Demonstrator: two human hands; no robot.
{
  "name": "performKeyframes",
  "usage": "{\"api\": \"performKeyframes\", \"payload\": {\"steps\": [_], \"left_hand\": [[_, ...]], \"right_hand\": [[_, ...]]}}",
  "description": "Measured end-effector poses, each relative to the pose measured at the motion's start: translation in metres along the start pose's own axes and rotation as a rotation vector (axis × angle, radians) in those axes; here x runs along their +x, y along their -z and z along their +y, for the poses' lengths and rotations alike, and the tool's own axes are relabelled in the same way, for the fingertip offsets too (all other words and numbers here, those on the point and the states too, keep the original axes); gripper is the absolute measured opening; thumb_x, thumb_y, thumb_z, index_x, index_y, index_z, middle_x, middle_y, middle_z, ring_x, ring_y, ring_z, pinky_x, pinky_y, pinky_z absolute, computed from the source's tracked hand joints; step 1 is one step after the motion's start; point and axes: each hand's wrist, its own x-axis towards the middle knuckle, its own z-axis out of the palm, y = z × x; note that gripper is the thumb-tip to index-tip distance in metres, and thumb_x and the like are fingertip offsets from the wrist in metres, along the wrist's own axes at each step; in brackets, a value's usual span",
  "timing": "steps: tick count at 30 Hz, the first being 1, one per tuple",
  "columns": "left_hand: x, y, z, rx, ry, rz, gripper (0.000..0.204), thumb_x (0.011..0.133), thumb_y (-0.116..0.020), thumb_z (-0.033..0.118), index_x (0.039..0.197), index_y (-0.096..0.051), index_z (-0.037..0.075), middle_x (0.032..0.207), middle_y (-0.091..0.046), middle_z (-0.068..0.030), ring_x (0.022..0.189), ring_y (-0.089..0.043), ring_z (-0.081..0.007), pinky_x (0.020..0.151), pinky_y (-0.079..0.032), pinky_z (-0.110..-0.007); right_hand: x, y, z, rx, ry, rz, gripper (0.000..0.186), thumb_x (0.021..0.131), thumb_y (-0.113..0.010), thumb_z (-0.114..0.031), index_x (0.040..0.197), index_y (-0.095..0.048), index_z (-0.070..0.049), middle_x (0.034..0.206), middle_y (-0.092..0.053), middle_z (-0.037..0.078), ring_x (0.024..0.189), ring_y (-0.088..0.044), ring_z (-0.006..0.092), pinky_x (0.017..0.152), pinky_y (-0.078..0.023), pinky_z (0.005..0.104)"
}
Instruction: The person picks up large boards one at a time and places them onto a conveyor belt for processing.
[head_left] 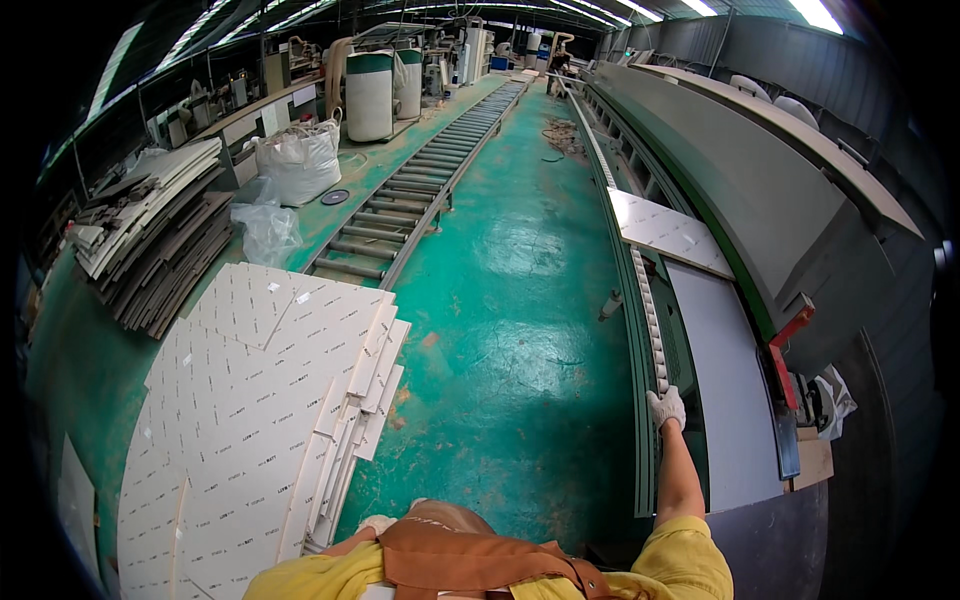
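My right hand (667,408), in a whitish work glove, rests at the near part of a narrow roller rail (650,315) along the machine's edge, its fingers curled over the rail. My left hand (378,523), gloved too, shows only in part at the lower edge, low beside a stack of white boards (250,400); its fingers are hidden. Printed film covers the boards, and their edges are staggered on the right side. Farther along the machine lies a white board (670,230) across the rail and the bed. Next to my right arm runs the machine's long grey bed surface (730,370).
A roller conveyor (420,180) runs away over the green floor (510,300). At left are a pile of offcut boards (165,235), a white bulk sack (297,165) and dust-collector bags (370,97). A red bracket (793,322) juts from the machine's long housing (720,160).
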Motion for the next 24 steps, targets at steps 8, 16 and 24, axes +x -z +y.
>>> {"api": "performKeyframes", "payload": {"steps": [8, 16, 24], "left_hand": [[-0.011, 0.006, 0.006, -0.022, 0.036, -0.017, 0.056, 0.082, -0.038, 0.049, 0.112, -0.062, 0.008, 0.125, -0.054, -0.0162, 0.115, -0.051, -0.0345, 0.093, -0.039, -0.042], [-0.012, 0.006, 0.003, -0.014, 0.027, -0.014, 0.054, 0.084, -0.038, 0.047, 0.11, -0.062, 0.008, 0.123, -0.055, -0.0165, 0.112, -0.052, -0.0343, 0.091, -0.04, -0.042], [-0.014, 0.007, 0.0, -0.006, 0.015, -0.011, 0.052, 0.085, -0.038, 0.046, 0.109, -0.062, 0.007, 0.121, -0.056, -0.0167, 0.11, -0.054, -0.034, 0.089, -0.041, -0.042]], "right_hand": [[0.002, -0.002, 0.003, 0.0, 0.008, 0.001, 0.05, 0.078, -0.064, -0.043, 0.103, -0.049, -0.002, 0.103, -0.062, 0.02, 0.099, -0.059, 0.0372, 0.083, -0.047, 0.0438], [0.001, -0.002, 0.006, 0.025, 0.031, 0.033, 0.053, 0.079, -0.06, -0.049, 0.1, -0.051, -0.002, 0.101, -0.063, 0.02, 0.097, -0.059, 0.0367, 0.082, -0.047, 0.0438], [-0.007, -0.001, 0.001, 0.043, 0.123, 0.182, 0.054, 0.083, -0.055, -0.051, 0.109, -0.051, -0.004, 0.107, -0.059, 0.019, 0.1, -0.057, 0.0369, 0.084, -0.046, 0.0428]]}}
